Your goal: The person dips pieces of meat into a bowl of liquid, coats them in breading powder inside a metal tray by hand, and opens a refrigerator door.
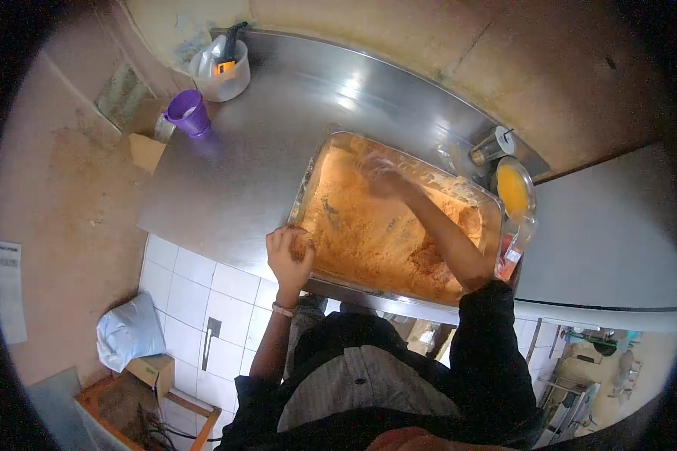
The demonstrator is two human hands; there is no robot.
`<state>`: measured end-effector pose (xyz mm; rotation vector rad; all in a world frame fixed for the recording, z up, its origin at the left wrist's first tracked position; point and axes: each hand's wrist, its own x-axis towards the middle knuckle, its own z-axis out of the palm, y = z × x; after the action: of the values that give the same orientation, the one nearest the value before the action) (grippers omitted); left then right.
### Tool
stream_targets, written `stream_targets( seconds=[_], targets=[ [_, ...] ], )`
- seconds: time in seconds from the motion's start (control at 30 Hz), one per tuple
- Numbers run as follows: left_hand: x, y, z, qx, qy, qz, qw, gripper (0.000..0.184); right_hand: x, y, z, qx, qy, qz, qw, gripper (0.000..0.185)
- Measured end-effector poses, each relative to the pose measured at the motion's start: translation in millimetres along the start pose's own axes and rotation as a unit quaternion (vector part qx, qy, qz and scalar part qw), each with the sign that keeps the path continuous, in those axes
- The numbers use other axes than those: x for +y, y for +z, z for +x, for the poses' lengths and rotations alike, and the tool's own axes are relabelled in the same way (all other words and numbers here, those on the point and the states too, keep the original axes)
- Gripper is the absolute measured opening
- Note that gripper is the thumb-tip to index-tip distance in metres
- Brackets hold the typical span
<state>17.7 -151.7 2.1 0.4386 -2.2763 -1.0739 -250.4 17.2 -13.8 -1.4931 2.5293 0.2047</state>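
A large rectangular metal tray (491,225) stands on the steel counter, its bottom covered by an orange-brown crumbly powder (361,233). My left hand (289,252) is at the tray's near left corner, its fingers curved over the rim; whether it holds anything there is hidden. Over the far left part of the tray, my right hand (381,174) is low at the powder, smeared by motion, so its fingers cannot be made out. Darker reddish patches show in the powder near my right forearm.
On the steel counter (241,165) are a purple cup (188,113) and a white tub (224,75) at the far left. Right of the tray are a bowl of yellow stuff (513,188), a metal canister (493,146) and a red packet (510,259). A grey surface (609,233) adjoins at right.
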Motion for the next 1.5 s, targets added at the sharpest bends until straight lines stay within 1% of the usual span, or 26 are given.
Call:
stream_targets(
  seconds=[0.03,0.07,0.13,0.2,0.23,0.27,0.3,0.47,0.63,0.7,0.77,0.83,0.87,0.93,0.97,1.07,1.13,1.17,1.2,1.23,1.27,1.33,1.4,1.43,1.47,1.5],
  targets=[
    [0.5,-0.2,0.6,0.002,-0.003,-0.003,1.0,0.019,3.9,-1.5,-10.4,0.0,0.003,0.0,1.0,0.034],
    [0.4,0.1,0.9,0.0,-0.001,-0.005,1.0,0.019,11.3,0.8,-29.4,0.048,0.049,0.165,0.984,0.036],
    [-0.1,0.5,1.3,0.0,0.003,0.005,1.0,0.019,6.3,-4.6,-64.8,0.095,0.098,0.326,0.935,0.039],
    [-0.6,0.8,2.0,-0.001,0.011,0.001,1.0,0.018,-13.0,-30.3,-105.9,0.086,0.185,0.207,0.957,0.045],
    [-0.6,0.7,1.2,0.001,0.017,-0.001,1.0,0.018,-9.5,-20.0,-117.4,0.083,0.197,0.21,0.954,0.045],
    [0.4,0.6,0.6,-0.012,0.021,-0.005,1.0,0.018,-4.7,-2.9,-127.7,-0.038,0.231,0.225,0.946,0.049],
    [2.0,0.4,0.2,-0.007,0.021,0.001,1.0,0.018,-14.6,8.6,-139.3,-0.086,0.237,0.245,0.936,0.046],
    [-6.7,3.0,0.0,-0.021,0.021,-0.002,1.0,0.018,-136.4,48.4,-122.2,0.031,0.103,0.305,0.946,0.03],
    [-4.3,6.3,-2.4,-0.024,0.012,0.001,1.0,0.015,-219.1,91.3,-30.6,0.186,0.095,0.01,0.978,0.018],
    [-6.3,7.6,-1.8,-0.018,0.022,-0.002,1.0,0.014,-211.5,69.6,-21.9,0.134,0.048,0.22,0.965,0.021],
    [-4.3,7.5,-4.1,-0.022,0.012,-0.01,1.0,0.012,-202.0,47.4,-26.0,0.078,0.0,0.42,0.904,0.026],
    [-6.5,7.8,-3.6,-0.023,0.015,-0.006,1.0,0.012,-188.7,8.0,-46.4,0.095,-0.044,0.366,0.925,0.021],
    [-8.4,8.2,-3.1,-0.02,0.011,0.0,1.0,0.012,-184.1,75.8,-20.9,0.109,-0.091,0.517,0.844,0.022],
    [-12.8,9.0,-3.0,-0.016,0.028,-0.019,0.999,0.012,-175.7,210.0,28.8,0.086,-0.198,0.781,0.586,0.028],
    [-14.1,8.4,-3.0,-0.021,0.033,-0.002,0.999,0.013,-159.1,154.2,-16.4,0.106,-0.149,0.749,0.637,0.029],
    [-10.9,6.1,-2.4,-0.017,0.064,0.026,0.997,0.015,-118.3,25.0,-133.2,0.139,-0.05,0.745,0.65,0.036],
    [-10.9,6.1,-3.1,-0.003,0.087,0.035,0.996,0.016,-87.1,-7.6,-188.0,0.126,0.048,0.755,0.642,0.044],
    [-12.4,6.6,-4.1,-0.012,0.048,0.002,0.999,0.017,-69.0,-18.8,-207.6,0.013,0.214,0.801,0.559,0.043],
    [-13.3,7.3,-5.2,-0.022,0.009,-0.031,0.999,0.017,-51.1,-7.8,-238.8,0.058,0.201,0.611,0.763,0.038],
    [-13.4,8.3,-5.8,-0.019,0.004,-0.031,0.999,0.017,-36.4,-9.0,-259.3,0.052,0.182,0.456,0.87,0.034],
    [-13.4,8.0,-5.8,-0.019,0.004,-0.029,0.999,0.018,-21.6,-10.4,-279.8,0.054,0.168,0.281,0.943,0.031],
    [-11.9,9.1,-3.1,-0.011,0.002,-0.024,1.0,0.019,-4.6,-20.5,-275.4,0.011,0.156,0.184,0.97,0.028],
    [-8.3,6.4,-3.8,-0.021,-0.002,-0.037,0.999,0.019,2.7,10.5,-250.1,0.182,0.251,0.229,0.923,0.022],
    [-9.0,6.5,-2.1,-0.01,0.039,-0.01,0.999,0.019,7.3,32.9,-232.9,0.235,0.27,0.264,0.896,0.021],
    [-9.7,5.9,-1.6,-0.003,0.034,0.003,0.999,0.019,11.9,70.0,-211.1,0.28,0.271,0.353,0.851,0.02],
    [-9.9,6.1,-1.9,-0.004,0.036,0.003,0.999,0.019,16.6,118.0,-182.3,0.334,0.237,0.52,0.749,0.02]
  ],
)
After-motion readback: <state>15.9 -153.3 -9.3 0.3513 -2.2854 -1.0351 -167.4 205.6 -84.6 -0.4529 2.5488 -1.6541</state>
